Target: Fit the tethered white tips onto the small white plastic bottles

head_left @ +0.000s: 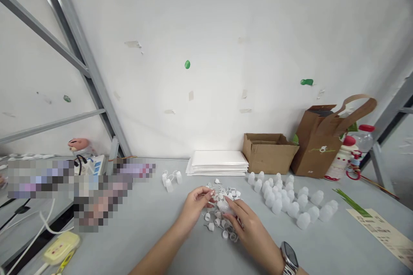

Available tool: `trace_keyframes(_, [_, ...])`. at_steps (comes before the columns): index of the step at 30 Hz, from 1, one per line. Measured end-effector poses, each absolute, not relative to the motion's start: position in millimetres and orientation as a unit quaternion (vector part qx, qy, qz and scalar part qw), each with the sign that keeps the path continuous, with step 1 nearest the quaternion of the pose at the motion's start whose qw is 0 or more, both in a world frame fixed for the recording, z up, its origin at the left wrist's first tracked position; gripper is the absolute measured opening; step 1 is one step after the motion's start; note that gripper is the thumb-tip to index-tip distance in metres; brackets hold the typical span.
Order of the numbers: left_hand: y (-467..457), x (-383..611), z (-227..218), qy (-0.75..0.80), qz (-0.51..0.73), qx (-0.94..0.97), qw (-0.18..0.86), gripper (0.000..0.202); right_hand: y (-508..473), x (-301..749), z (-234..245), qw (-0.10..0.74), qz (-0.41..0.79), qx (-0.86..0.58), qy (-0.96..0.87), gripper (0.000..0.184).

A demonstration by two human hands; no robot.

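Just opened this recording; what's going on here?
A person's right hand holds a small frosted-white plastic bottle over a pile of white plastic caps with loops. The left hand is close by, its grip unclear. More frosted bottles stand grouped on the grey tabletop to the right; three bottles with white loops stand to the left.

A translucent white container (227, 209) sits in the right grip (248, 222) above loosely heaped white looped caps (225, 234), with domed containers (285, 201) clustered to its right and three loop-topped containers (169, 186) left of the left grip (195, 203).
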State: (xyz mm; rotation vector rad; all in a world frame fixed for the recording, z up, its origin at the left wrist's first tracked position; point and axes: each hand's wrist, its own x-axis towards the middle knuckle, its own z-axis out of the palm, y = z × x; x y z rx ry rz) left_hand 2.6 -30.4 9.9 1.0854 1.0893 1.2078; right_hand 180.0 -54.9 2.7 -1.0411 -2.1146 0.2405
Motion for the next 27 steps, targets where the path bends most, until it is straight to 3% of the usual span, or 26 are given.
trace_keyframes(13, [-35.9,9.8,15.3,0.466,0.488,0.48,0.56,0.029,-54.7,179.1,2.4,0.37,0.081,-0.414,-0.828,0.033])
trace_keyframes(27, [-39.8,16.8,18.6,0.449,0.51,0.454,0.576,0.03,-53.9,174.8,2.0,0.359,-0.058,-0.413,-0.835,0.026])
